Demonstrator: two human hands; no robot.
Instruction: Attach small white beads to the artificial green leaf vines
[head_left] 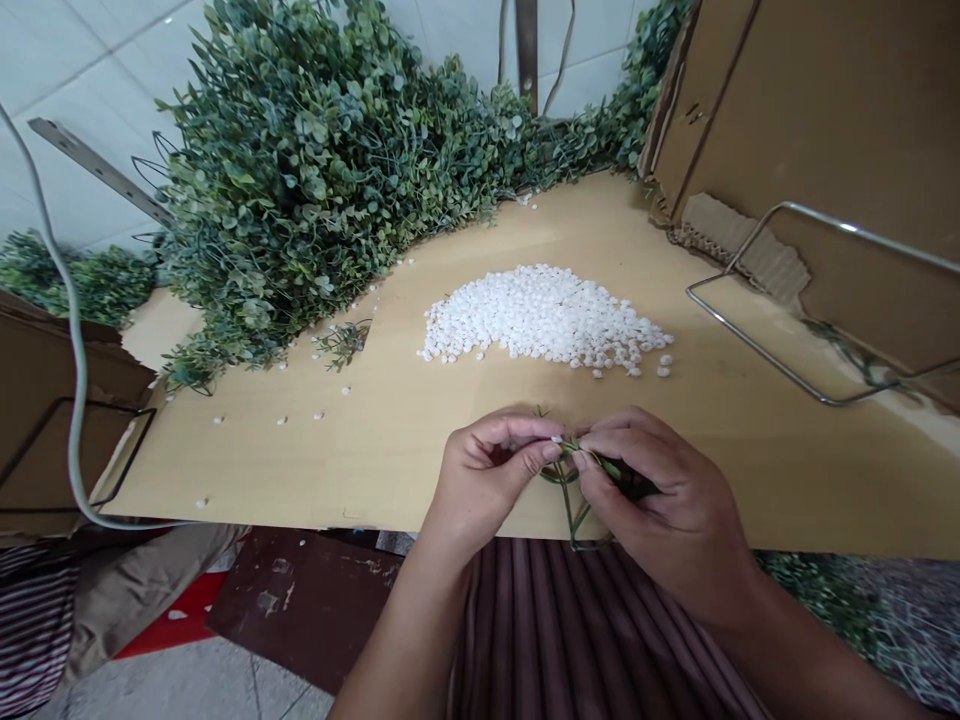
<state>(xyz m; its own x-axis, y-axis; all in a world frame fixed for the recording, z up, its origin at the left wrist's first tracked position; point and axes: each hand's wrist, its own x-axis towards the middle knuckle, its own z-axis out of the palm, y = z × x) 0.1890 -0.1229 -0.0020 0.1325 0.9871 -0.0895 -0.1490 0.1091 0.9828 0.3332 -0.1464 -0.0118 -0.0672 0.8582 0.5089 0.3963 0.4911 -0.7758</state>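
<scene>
white beads (pixel 540 315) lie in a broad, low heap on a tan tabletop (pixel 337 470), as the head view shows. on the near side of the heap, toward the person, the left hand (pixel 487 475) and the right hand (pixel 667 480) come together, their fingertips almost meeting. between them is a green sprig (pixel 568 500), its stems hanging down past the table's near edge. the right thumb and forefinger pinch the sprig near its top; the left thumb and forefinger close on a small white bead (pixel 556 439) right at the stem. the fingers cover that spot, so i cannot tell whether the bead is already on the stem.

left of the heap and behind it rises a thick mass of leafy greenery (pixel 315 200), with a small loose sprig (pixel 341 345) just in front of its foliage. stray beads (pixel 282 420) are scattered left of the heap. to the heap's right stands a torn cardboard box (pixel 840 150) with a metal wire frame (pixel 847 228) before it. far left of the heap a pale cable (pixel 77 380) hangs in a curve.
</scene>
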